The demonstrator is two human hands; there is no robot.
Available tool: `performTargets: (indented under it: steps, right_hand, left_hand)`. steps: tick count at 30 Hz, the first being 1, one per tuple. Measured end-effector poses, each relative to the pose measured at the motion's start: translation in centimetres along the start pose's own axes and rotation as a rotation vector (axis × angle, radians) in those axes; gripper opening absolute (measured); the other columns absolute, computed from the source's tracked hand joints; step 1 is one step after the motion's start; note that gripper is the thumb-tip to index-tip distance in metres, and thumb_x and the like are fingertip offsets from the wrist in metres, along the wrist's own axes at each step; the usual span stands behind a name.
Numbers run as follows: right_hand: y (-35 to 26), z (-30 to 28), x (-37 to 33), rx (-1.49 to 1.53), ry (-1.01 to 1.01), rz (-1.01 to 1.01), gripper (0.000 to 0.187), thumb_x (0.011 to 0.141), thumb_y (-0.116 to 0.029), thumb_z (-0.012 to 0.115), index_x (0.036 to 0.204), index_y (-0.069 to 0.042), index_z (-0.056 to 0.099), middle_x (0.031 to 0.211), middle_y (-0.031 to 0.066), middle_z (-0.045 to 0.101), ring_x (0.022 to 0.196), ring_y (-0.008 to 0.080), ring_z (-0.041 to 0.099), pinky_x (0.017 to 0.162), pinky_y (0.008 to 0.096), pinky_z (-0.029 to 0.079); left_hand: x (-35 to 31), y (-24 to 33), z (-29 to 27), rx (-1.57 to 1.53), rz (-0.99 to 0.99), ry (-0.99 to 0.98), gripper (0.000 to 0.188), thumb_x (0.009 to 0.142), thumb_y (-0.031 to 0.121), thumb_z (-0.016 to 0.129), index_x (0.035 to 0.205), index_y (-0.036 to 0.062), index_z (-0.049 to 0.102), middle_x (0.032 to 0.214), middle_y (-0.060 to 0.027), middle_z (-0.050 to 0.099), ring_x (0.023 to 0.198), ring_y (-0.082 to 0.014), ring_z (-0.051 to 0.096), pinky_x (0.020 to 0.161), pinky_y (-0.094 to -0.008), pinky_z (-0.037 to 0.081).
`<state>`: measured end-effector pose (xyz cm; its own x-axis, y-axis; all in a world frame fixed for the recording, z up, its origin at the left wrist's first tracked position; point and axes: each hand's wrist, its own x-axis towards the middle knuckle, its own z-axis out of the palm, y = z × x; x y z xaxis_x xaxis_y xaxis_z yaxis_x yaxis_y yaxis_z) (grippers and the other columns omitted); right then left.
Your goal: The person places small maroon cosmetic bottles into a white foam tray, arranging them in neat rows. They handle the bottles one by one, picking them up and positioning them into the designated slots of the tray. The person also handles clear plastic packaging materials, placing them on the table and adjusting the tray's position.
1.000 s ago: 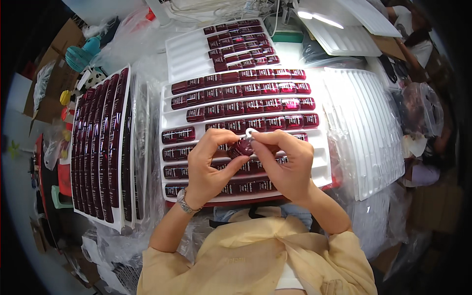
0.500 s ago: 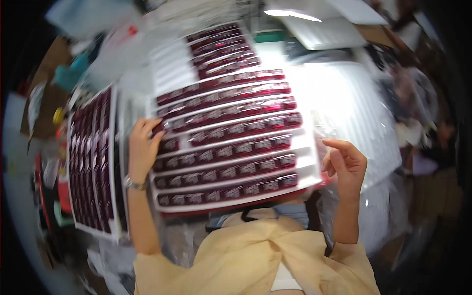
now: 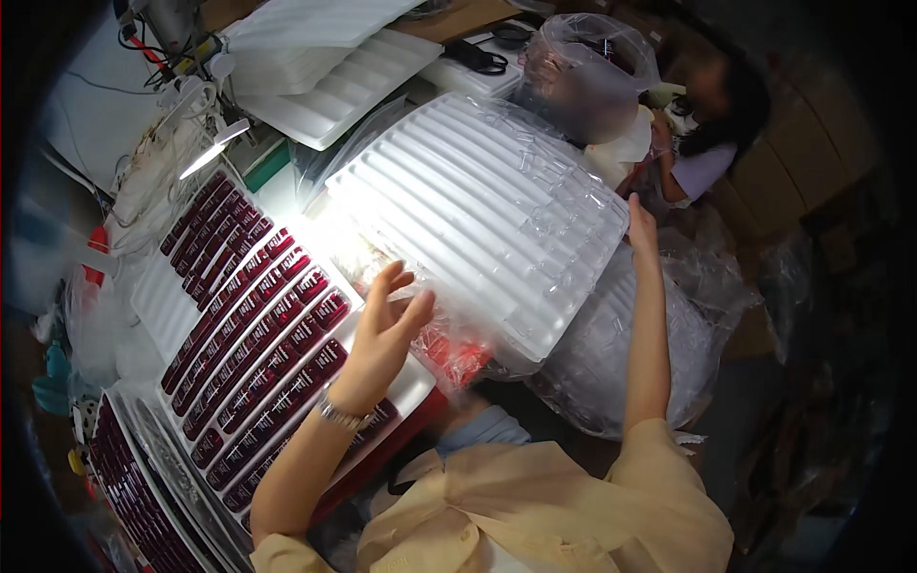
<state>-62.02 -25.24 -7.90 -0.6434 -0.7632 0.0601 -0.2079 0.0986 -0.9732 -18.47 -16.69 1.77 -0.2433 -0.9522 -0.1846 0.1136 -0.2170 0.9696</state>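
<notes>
To the left lies a white ribbed tray (image 3: pixel 411 382) filled with rows of small glossy dark-red pieces (image 3: pixel 272 334) bearing pale print. My left hand (image 3: pixel 382 320) hovers over its right side, fingers apart and holding nothing. Right of it lies another white ribbed tray (image 3: pixel 458 220) with bare grooves. Clear molded plastic (image 3: pixel 564 205) covers this tray's right part. My right hand (image 3: pixel 643 229) grips the tray's far right edge, one digit pointing up along the rim. Its other fingers are mostly hidden.
More white ribbed trays (image 3: pixel 325 91) are stacked at the back, by a lit lamp (image 3: pixel 215 148). At lower left stands another tray of dark-red pieces (image 3: pixel 134 487). Clear plastic bags (image 3: pixel 621 353) bulge beneath my right arm. A co-worker (image 3: pixel 707 172) sits at upper right.
The view has swung to the right. My left hand has let go of the dark-red pieces and come away, opening. My right hand has reached out to the bare tray's far edge.
</notes>
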Motion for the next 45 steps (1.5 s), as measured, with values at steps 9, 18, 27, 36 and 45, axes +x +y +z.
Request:
performTargets:
  steps: [9, 18, 27, 36, 45]
  right_hand:
    - [-2.0, 2.7, -2.0, 0.086, 0.186, -0.431, 0.021, 0.091, -0.012, 0.054, 0.103, 0.005, 0.056, 0.093, 0.0082, 0.061, 0.085, 0.0132, 0.057, 0.079, 0.0276, 0.045]
    - [-4.8, 7.4, -4.0, 0.202, 0.142, -0.385, 0.022, 0.087, -0.004, 0.053, 0.107, 0.004, 0.055, 0.093, 0.009, 0.061, 0.086, 0.0158, 0.056, 0.081, 0.0277, 0.043]
    - [-10.2, 4.7, 0.6, -0.328, -0.115, -0.64, 0.023, 0.082, -0.019, 0.066, 0.097, -0.002, 0.065, 0.095, 0.0149, 0.065, 0.09, 0.0276, 0.062, 0.079, 0.0349, 0.047]
    - [-10.2, 14.1, 7.2, -1.371, -0.259, -0.675, 0.015, 0.082, -0.013, 0.059, 0.084, -0.005, 0.07, 0.082, 0.0177, 0.068, 0.08, 0.0315, 0.068, 0.068, 0.0399, 0.053]
    - [-9.0, 13.7, 7.8, -1.205, -0.467, -0.679, 0.015, 0.077, -0.012, 0.06, 0.087, -0.005, 0.069, 0.091, 0.0191, 0.067, 0.09, 0.0351, 0.064, 0.078, 0.0446, 0.051]
  left_hand:
    - [5.5, -1.7, 3.1, -0.197, -0.234, 0.234, 0.032, 0.088, 0.018, 0.062, 0.105, 0.005, 0.038, 0.084, -0.0079, 0.055, 0.062, -0.0112, 0.057, 0.051, -0.0233, 0.046]
    - [3.2, 1.0, 0.6, -0.262, 0.01, 0.218, 0.022, 0.088, 0.005, 0.057, 0.1, 0.0048, 0.038, 0.07, -0.007, 0.057, 0.053, -0.0111, 0.056, 0.044, -0.0204, 0.047]
    - [-0.3, 2.7, -2.5, -0.24, -0.257, 0.058, 0.052, 0.098, 0.021, 0.044, 0.139, -0.0009, 0.02, 0.121, -0.0229, 0.047, 0.098, -0.0338, 0.063, 0.067, -0.0341, 0.06]
    - [-4.3, 2.8, -4.1, -0.206, -0.094, 0.21, 0.041, 0.096, 0.01, 0.045, 0.133, -0.0033, 0.035, 0.115, -0.0236, 0.055, 0.096, -0.0264, 0.064, 0.065, -0.0303, 0.061]
    - [-12.0, 3.2, -10.1, -0.013, 0.233, 0.56, 0.024, 0.094, 0.015, 0.053, 0.111, -0.0019, 0.055, 0.091, -0.011, 0.063, 0.081, -0.0167, 0.063, 0.068, -0.0281, 0.056]
